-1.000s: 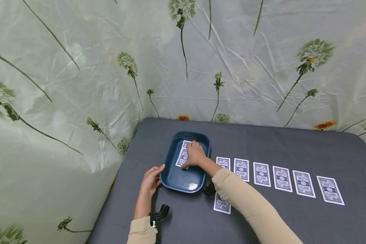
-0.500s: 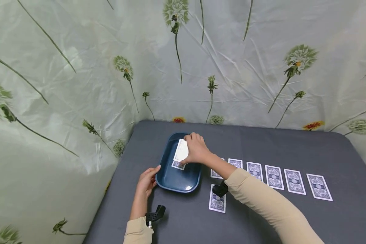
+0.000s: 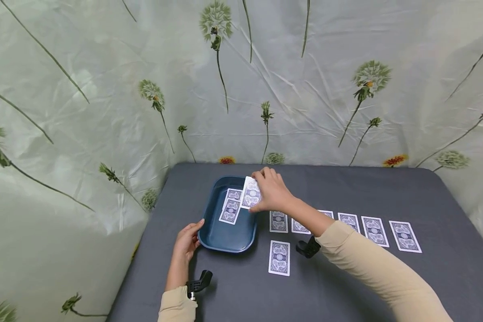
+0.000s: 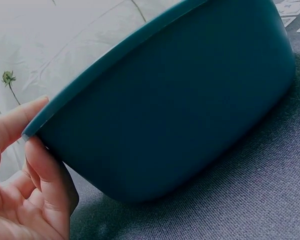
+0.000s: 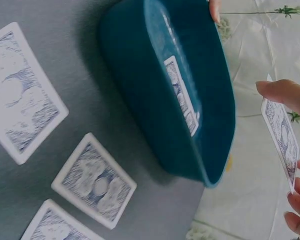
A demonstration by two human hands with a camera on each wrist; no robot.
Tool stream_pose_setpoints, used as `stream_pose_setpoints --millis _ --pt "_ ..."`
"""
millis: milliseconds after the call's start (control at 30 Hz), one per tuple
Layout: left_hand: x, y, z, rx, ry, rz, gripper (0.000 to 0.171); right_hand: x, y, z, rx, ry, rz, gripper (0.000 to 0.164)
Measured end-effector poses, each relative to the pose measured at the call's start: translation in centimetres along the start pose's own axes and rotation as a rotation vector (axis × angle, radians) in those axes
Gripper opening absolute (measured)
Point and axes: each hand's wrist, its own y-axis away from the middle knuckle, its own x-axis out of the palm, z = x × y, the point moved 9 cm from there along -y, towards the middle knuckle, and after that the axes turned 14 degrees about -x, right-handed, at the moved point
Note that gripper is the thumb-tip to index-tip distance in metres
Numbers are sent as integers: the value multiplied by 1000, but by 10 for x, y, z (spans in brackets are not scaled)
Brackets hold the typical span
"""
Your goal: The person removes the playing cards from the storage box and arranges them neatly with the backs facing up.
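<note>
A dark blue plastic tray (image 3: pixel 225 237) sits on the table. My left hand (image 3: pixel 187 240) pinches its near left rim between thumb and fingers, as the left wrist view shows for the left hand (image 4: pixel 35 175). Over the tray's right side, my right hand (image 3: pixel 273 190) holds a playing card (image 3: pixel 251 193) by its edges, its patterned back toward the head camera. In the right wrist view this card (image 5: pixel 281 132) is tilted between thumb and fingers, apart from the tray (image 5: pixel 140 90). Two overlapping playing cards (image 3: pixel 230 212) lie back up inside the tray.
Right of the tray runs a row of several face-down cards (image 3: pixel 404 236), partly hidden behind the right forearm. One more card (image 3: pixel 279 258) lies nearer, below that row. Grey cloth covers the table (image 3: pixel 241 290); a flowered curtain (image 3: pixel 177 89) hangs behind.
My right hand has lifted a card from the tray's cards and moved it up and right. The card flashed white in between. My left hand keeps its hold on the rim.
</note>
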Motion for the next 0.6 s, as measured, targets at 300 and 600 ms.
stream_pose_setpoints --millis 300,600 --pt "3 5 -1 -9 8 18 27 -2 52 -20 -10 30 -30 92" --pt "0 4 0 1 8 -22 29 23 119 -36 -88 24 -7 90"
